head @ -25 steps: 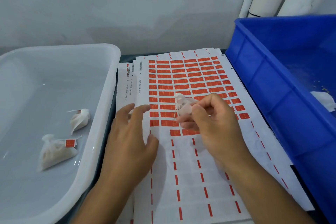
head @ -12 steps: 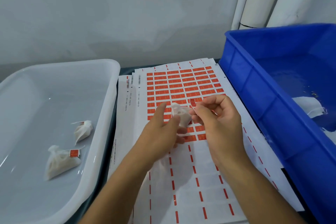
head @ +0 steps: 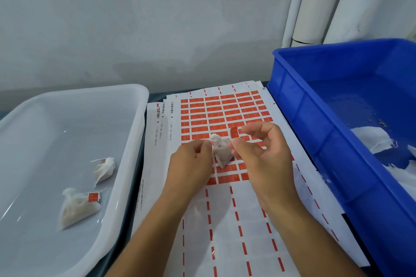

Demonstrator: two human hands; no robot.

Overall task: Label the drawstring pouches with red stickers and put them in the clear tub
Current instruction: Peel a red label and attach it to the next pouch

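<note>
Pouch (head: 220, 153) pinched between left hand (head: 191, 164) and right hand (head: 258, 155), above sheet (head: 225, 114) | sticker (head: 234, 131) on right fingertip, just above pinch | risk: sticker creases | tub (head: 135, 141) left

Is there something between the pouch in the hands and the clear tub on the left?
Nothing visible blocks it. The pouch hangs above the sticker sheets, held by the left hand and right hand. Only the clear tub rim lies between; its open floor holds two pouches.
</note>
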